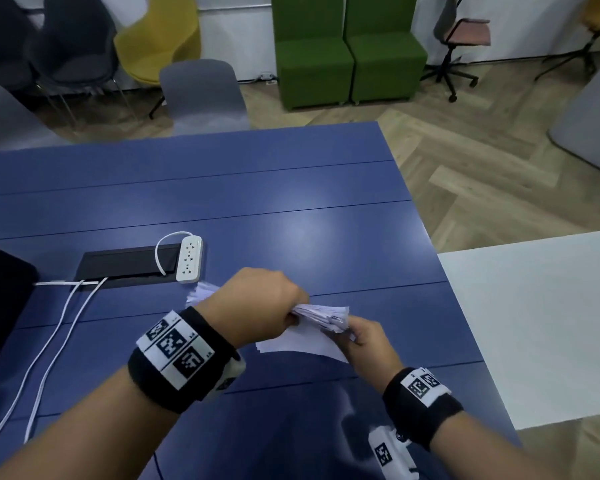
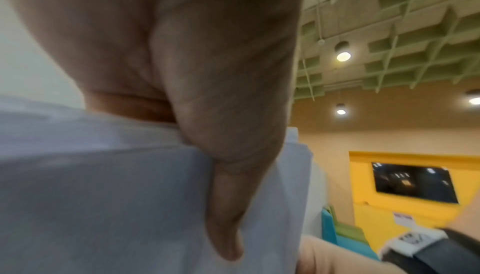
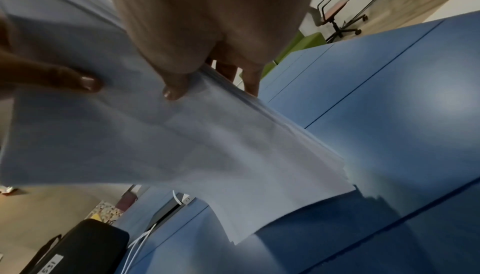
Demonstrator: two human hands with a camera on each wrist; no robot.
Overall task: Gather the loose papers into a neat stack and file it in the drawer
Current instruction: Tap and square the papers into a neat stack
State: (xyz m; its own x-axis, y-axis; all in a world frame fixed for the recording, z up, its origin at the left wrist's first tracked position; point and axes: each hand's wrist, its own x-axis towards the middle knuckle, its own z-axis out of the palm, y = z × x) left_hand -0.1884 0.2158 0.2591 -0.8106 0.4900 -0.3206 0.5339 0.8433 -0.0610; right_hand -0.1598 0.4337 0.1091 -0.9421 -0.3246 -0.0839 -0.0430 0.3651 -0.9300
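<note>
- Blue slatted table [image 1: 291,209] fills the view, giving a flat surface to square sheets against.
- White paper stack [image 1: 321,318], edges uneven, is held just above the tabletop between both hands, likely for tapping level.
- Left hand [image 1: 260,306] curls around the stack's upper edge.
- Right hand [image 1: 364,339] pinches the near corner, thumb on top.
- No drawer is visible.
</note>
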